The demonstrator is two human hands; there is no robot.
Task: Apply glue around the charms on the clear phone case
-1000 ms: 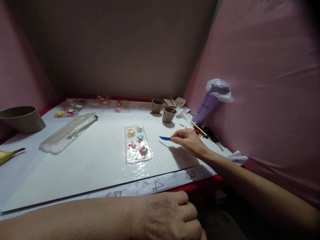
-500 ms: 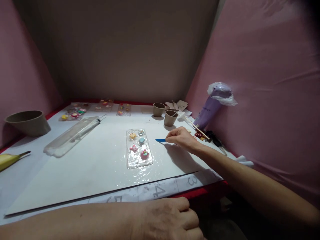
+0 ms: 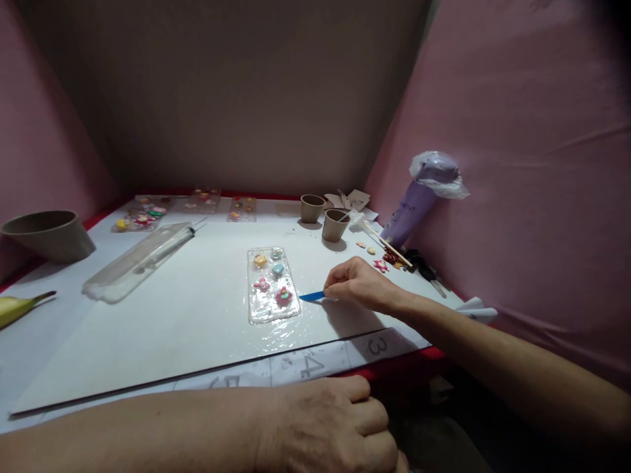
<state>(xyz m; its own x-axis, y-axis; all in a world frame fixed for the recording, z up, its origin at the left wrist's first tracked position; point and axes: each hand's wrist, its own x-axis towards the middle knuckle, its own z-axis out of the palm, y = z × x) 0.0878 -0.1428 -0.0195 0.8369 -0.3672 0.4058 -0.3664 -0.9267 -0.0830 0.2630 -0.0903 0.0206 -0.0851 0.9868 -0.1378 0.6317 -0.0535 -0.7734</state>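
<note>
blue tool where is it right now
The blue tool is right of centre in the head view, pinched in the right hand, its tip beside the near right edge of the clear phone case.

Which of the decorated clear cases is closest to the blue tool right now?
The lone case mid-sheet, bearing charms; the blue tool in the right hand points at its right edge. The other decorated cases lie in a row at the back.
</note>
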